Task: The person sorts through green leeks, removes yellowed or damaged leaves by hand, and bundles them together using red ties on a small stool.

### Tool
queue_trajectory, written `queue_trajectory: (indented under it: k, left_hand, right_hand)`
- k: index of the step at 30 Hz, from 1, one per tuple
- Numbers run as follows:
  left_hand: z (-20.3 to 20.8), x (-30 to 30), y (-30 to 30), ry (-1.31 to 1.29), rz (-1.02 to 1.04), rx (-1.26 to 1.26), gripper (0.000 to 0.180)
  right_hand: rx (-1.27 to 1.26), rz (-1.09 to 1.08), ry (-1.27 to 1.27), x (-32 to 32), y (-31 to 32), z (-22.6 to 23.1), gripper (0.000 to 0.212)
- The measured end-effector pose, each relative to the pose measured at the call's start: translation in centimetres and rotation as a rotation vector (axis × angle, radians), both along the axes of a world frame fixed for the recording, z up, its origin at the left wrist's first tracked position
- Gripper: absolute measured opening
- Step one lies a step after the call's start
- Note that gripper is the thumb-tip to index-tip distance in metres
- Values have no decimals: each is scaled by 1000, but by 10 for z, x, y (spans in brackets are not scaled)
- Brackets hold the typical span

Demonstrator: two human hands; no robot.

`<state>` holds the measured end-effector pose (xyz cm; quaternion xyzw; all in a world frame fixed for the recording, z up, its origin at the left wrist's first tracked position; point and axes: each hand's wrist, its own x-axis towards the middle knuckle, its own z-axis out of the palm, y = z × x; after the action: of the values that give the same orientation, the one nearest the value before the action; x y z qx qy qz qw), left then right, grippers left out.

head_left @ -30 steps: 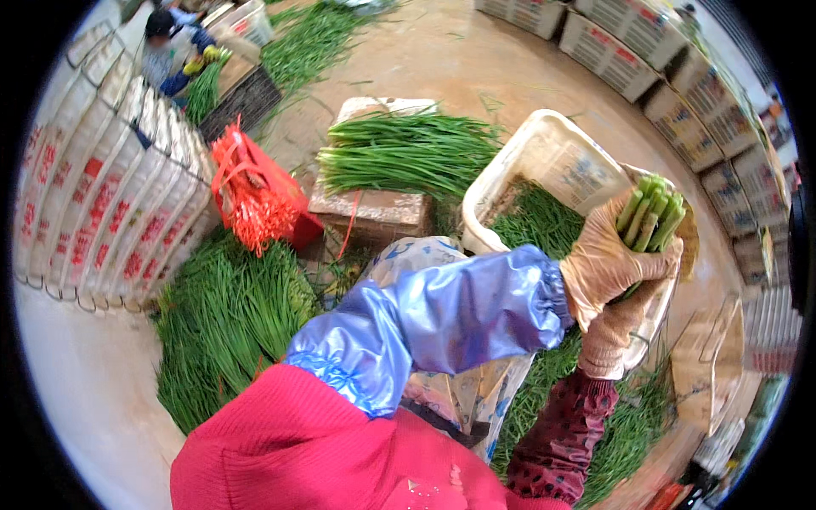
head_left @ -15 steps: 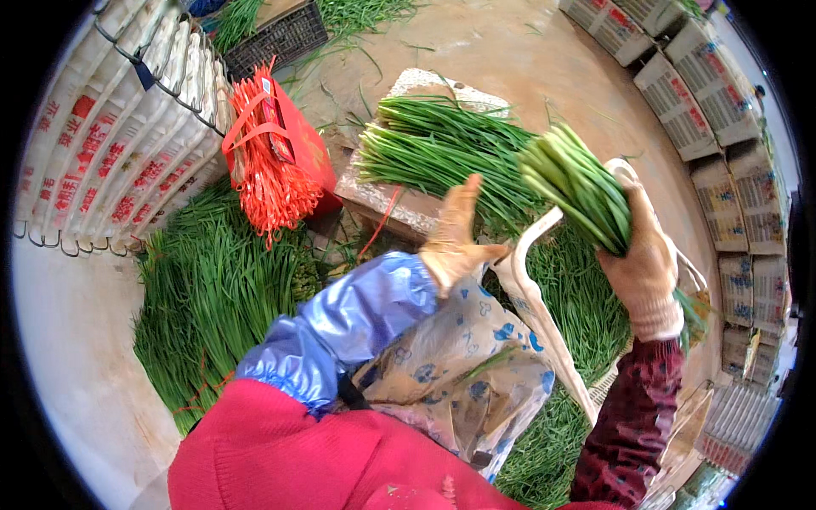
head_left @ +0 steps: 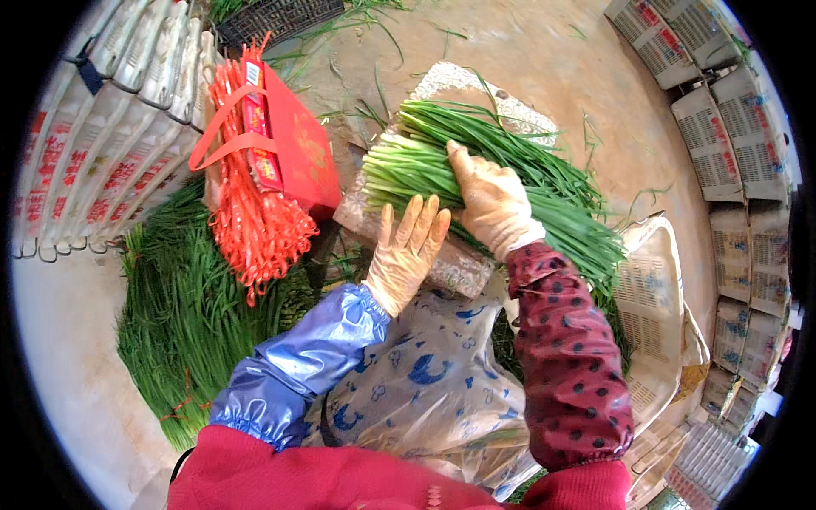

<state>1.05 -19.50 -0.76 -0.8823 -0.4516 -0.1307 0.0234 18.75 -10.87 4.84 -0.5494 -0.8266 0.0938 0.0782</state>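
Observation:
A pile of green chives [head_left: 544,161] with pale cut ends lies across a low speckled block [head_left: 459,269]. My right hand [head_left: 491,202], in a tan glove, closes over the near bunch of chives [head_left: 408,168], just behind its pale ends; some of its fingers are hidden beneath. My left hand [head_left: 410,255], gloved as well, is stretched out with fingers apart at the block's near edge, close below those pale ends, holding nothing. Left of the block stands a red bag [head_left: 297,144], with a thick bundle of orange-red ties [head_left: 259,225] hanging over its side.
A large heap of chives [head_left: 204,297] lies at the left. Stacked white crates [head_left: 102,161] stand beyond it; more crates [head_left: 735,127] line the right side. A pale crate [head_left: 650,314] sits near my right arm. A patterned plastic apron [head_left: 425,382] covers my lap.
My right hand has brought the bunch of chives from the right down onto the pile on the block. My left hand has drawn back toward me and left.

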Motion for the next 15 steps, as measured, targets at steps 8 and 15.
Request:
queue_trajectory:
  k: [8,15]
  left_hand:
    - [-28,33,94,217,81,8,70]
    - [-3,41,101,337,94,-202,101]
  right_hand:
    - [-169,-32,44,4,2,-22,84]
    - [-78,-158,-46,37,93,9,71]
